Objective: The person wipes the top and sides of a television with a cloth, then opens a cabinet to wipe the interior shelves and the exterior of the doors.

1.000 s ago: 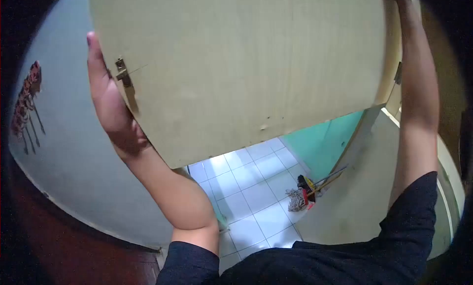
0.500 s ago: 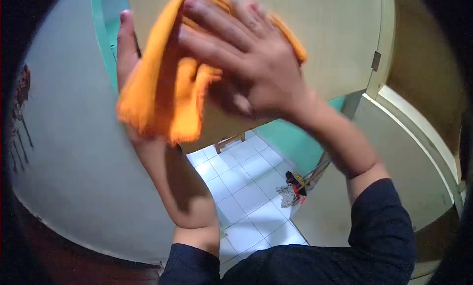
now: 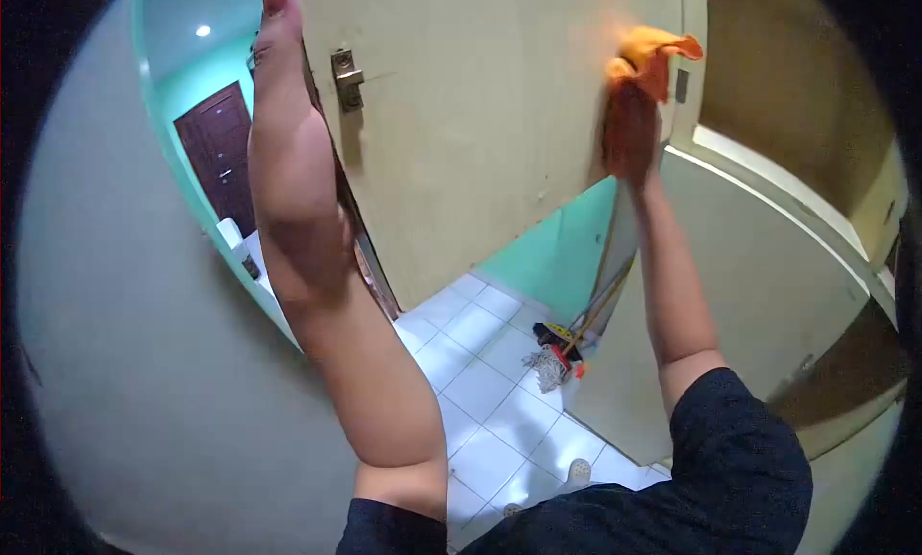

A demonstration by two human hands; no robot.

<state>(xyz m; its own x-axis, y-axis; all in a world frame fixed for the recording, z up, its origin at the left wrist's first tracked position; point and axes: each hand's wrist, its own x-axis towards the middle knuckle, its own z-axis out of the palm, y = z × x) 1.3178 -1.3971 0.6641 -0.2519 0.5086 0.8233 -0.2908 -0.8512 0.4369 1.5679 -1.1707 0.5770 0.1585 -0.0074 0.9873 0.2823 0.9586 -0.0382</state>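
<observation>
The right hand [image 3: 631, 137] held an orange cloth [image 3: 657, 52] against the door [image 3: 471, 113] near the hinge [image 3: 682, 85], seemingly mid-wipe; the left hand [image 3: 296, 171] lay along the door's handle [image 3: 348, 81] side, its grip impossible to tell; the next stroke likely called for flat, even pressure.

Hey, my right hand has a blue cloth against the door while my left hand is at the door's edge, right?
Not quite: the cloth is orange, not blue, as the head view shows. Your right hand has it against the door, with your left hand at the edge.
</observation>
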